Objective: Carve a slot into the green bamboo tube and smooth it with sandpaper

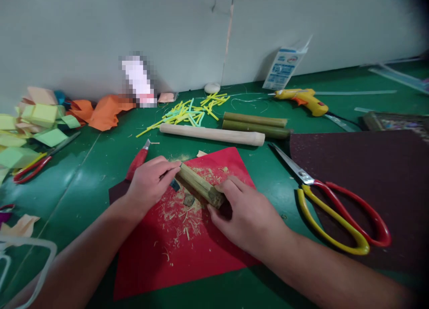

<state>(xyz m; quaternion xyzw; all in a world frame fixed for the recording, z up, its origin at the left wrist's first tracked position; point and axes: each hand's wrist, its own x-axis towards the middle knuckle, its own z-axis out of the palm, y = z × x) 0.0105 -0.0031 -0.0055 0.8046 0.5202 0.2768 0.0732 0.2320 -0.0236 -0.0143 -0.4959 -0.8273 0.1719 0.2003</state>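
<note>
A split length of bamboo [197, 181] is held slantwise above a red sheet [147, 264] strewn with pale shavings [186, 222]. My left hand [150, 184] is closed, thumb and fingers pinched at the bamboo's far end. My right hand [250, 208] grips the near end between thumb and fingers. A small dark grey scrap [188, 199] lies under the bamboo, and a dark bluish piece [174, 185] shows beside my left fingers. Just beyond my left hand lies a red-handled craft knife [138, 159], partly hidden by it.
Large scissors [311, 184] lie open at right, partly over a dark sheet [362, 175]. Behind are a pale stick [211, 135], green bamboo pieces [256, 129], yellow-green strips [184, 114] and a yellow glue gun [303, 100]. Left are folded papers [40, 117] and smaller scissors [36, 166].
</note>
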